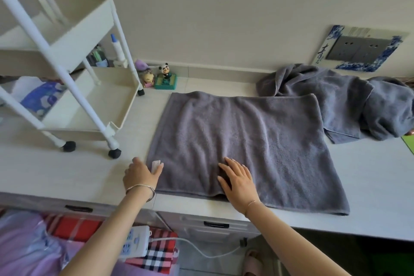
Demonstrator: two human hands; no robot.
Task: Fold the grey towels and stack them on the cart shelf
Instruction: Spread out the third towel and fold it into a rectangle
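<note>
A grey towel (246, 141) lies flat on the white desk (67, 175), folded into a wide rectangle with a white label at its near left corner. My left hand (140, 173) rests at that left corner, fingers on the edge by the label. My right hand (237, 180) presses flat on the towel near its front edge, fingers straight. More grey towels (336, 98) lie crumpled in a heap at the back right. The white cart (74, 87) stands on the desk at the left, and the parts of its shelves in view hold no towels.
Small figurines (165, 76) and a white bottle (117, 49) stand by the wall behind the cart. A blue-framed wall socket (358, 48) is at the back right. Below the desk edge are drawers, a power strip (134, 242) and checked bedding.
</note>
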